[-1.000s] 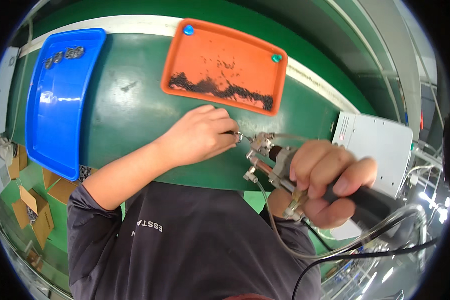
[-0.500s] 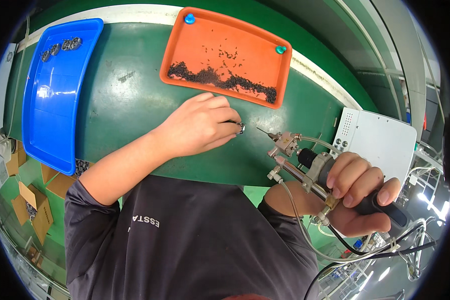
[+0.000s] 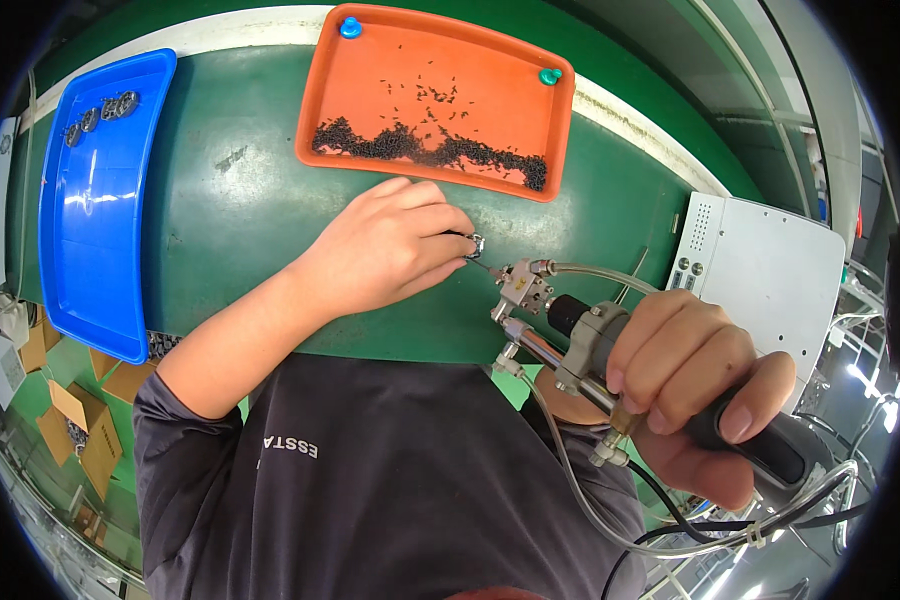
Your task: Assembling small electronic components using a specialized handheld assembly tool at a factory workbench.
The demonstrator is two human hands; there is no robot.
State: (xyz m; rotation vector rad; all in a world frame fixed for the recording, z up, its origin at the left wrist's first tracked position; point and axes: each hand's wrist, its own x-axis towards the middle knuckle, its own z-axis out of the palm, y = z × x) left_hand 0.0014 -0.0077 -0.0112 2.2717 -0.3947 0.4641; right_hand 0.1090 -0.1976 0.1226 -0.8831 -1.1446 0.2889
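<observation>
My left hand point(image 3: 395, 240) rests over the green bench with its fingers closed on a small metal part point(image 3: 478, 244), mostly hidden by the fingers. Gripped in my right hand point(image 3: 695, 370) is a handheld power screwdriver point(image 3: 590, 345) with a metal head, a thin tip, clear hoses and a black cable. That tip reaches the edge of the part at my left fingertips; whether it touches cannot be made out. Just beyond my left hand lies an orange tray point(image 3: 370, 75) holding many tiny black screws point(image 3: 470, 155), heaped along its near side.
A blue tray point(image 3: 95, 250) at the left carries several round metal parts point(image 3: 90, 120) near its far end. Blue and green knobs point(image 3: 550, 76) sit in the orange tray. A pale equipment box point(image 3: 755, 280) stands at the right. Below left are open cardboard boxes point(image 3: 100, 455).
My right hand has brought the screwdriver leftward, so its tip is now at the part instead of apart from it. My left hand keeps its hold. The view has shifted slightly.
</observation>
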